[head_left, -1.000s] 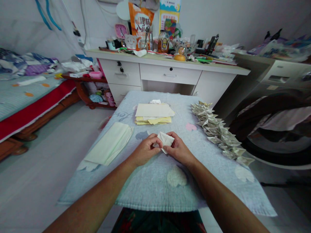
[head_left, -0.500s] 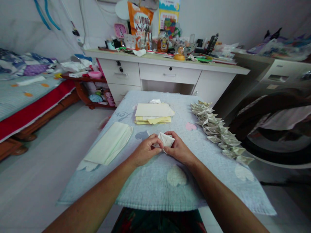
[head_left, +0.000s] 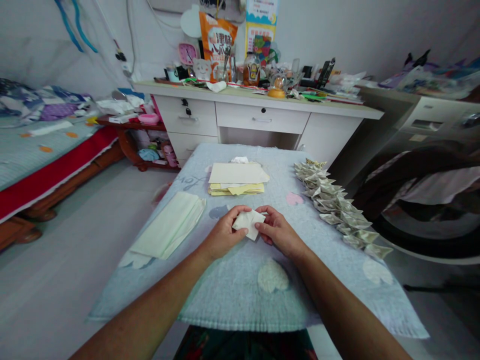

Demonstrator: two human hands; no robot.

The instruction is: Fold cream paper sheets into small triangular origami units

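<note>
Carefully, a small piece of folded white paper (head_left: 249, 223) is held up by its two sides over the middle of a cloth-covered table (head_left: 225, 305). By the left hand (head_left: 227, 231) it is pinched at one side, the thumb laid on the near face and the fingers along the upper edge; by the right hand (head_left: 279, 231) the opposite side is gripped between thumb and fingertips. The hands are set close together, with only the paper between them, a hold apparently chosen so that the folds are pressed flat and the face is left in view. Whether the surface is touched by the paper's lower tip cannot be told.

Along the left edge of the surface, long pale green sheets (head_left: 168, 225) are laid aslant, seemingly so that they can be reached easily. Toward the far edge, a stack of cream and yellow sheets (head_left: 238, 173) is placed beyond the hands, perhaps so that the forearms are not obstructed. Along the right edge, from near the far corner toward the near one, pointed paper pieces (head_left: 330, 204) are lined up in an overlapping row, presumably so that little room is taken. Past the far edge, a cluttered desk (head_left: 243, 115) is seen.
</note>
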